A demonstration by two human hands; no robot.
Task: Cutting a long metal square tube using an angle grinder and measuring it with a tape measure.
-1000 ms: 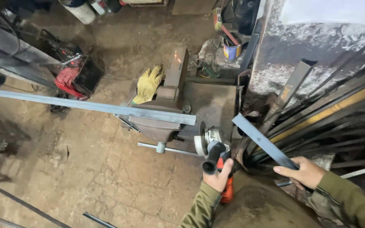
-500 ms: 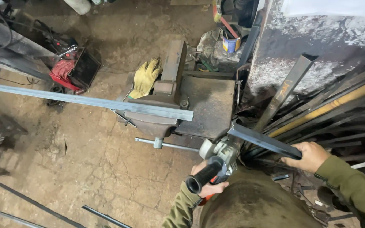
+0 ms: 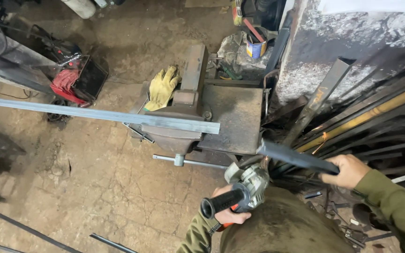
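Holding the angle grinder (image 3: 247, 185) in my left hand (image 3: 228, 213), I have my grip closed around its body, with the black side handle (image 3: 221, 202) sticking out toward me. My right hand (image 3: 348, 169) is closed tight around one end of a short dark metal bar (image 3: 296, 158), and the bar's free end sits right at the grinder's head, with a few sparks (image 3: 322, 136) showing near the leaning steel stock (image 3: 319, 100).

The bar is held freehand, not clamped, so I judge the wheel could catch and kick it out of my grip or twist the grinder toward my body. My hands look bare, while a yellow glove (image 3: 162, 86) lies on the bench vise (image 3: 183, 107) ahead, so hot metal or sparks could burn me. The long steel strip (image 3: 99, 115) sits across the vise and juts out to the left, just beside my work; a slip could knock the grinder into it. Sparks flying toward the cluttered corner are another worry.
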